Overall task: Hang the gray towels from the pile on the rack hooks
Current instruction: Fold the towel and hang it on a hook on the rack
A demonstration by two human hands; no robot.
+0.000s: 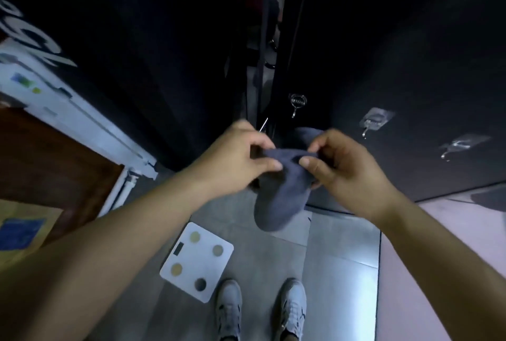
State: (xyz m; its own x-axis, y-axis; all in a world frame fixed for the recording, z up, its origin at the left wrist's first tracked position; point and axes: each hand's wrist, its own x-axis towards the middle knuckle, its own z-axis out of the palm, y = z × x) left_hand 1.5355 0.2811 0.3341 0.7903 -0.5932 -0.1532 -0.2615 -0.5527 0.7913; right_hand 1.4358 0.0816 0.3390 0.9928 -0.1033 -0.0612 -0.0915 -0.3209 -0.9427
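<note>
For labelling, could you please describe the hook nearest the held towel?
On the dark wall panel right of the vertical gap are three hooks. The leftmost hook is just above the gray towel; its base is round, the other two hooks have clear square pads.

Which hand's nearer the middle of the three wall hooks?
Right. The right hand is below-left of the middle hook; the left hand is farther left, beyond the towel.

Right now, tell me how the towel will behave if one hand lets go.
Probably floppy: the towel sags in a soft fold below where the left hand and right hand pinch it. Likely light, since fingertip pinches carry it. It would probably droop from the other pinch.
</note>
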